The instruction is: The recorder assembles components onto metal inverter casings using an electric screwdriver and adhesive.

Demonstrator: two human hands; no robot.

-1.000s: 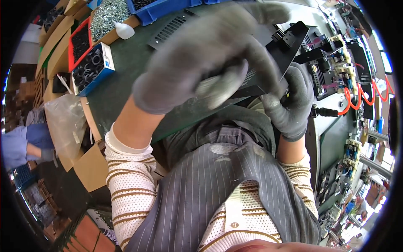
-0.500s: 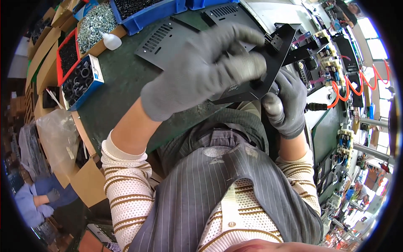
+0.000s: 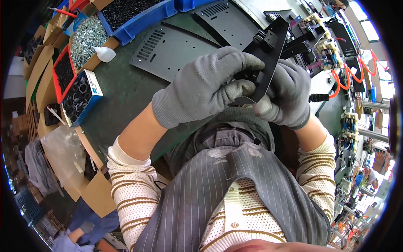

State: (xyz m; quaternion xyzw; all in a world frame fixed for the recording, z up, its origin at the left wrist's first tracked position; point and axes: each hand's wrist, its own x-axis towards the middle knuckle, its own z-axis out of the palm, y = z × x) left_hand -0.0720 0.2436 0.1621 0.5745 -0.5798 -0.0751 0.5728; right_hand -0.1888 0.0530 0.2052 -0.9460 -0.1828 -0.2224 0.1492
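Note:
A black metal plate (image 3: pixel 275 50) with a small black fitting (image 3: pixel 265 38) near its upper end is held tilted above the bench edge. My right hand (image 3: pixel 290 93), in a grey glove, grips it from the right and below, thumb near its lower end. My left hand (image 3: pixel 203 84), also gloved, reaches to the left face of the plate. Its thumb and fingers are bent together around a small dark part there, mostly hidden by the glove. Beyond my hands, flat black panels with slots, one a slotted panel (image 3: pixel 174 48), lie on the green bench.
At the left stand a blue bin of dark screws (image 3: pixel 136 21), a heap of silver screws (image 3: pixel 88 38), a red tray (image 3: pixel 64 71), a box of black rings (image 3: pixel 79 96) and a white squeeze bottle (image 3: pixel 105 53). An orange coiled hose (image 3: pixel 336 86) hangs at the right beside assembled units.
My left hand's spread fingers have come down and closed at the plate. The plate has turned more upright, and my right hand has shifted its hold around it.

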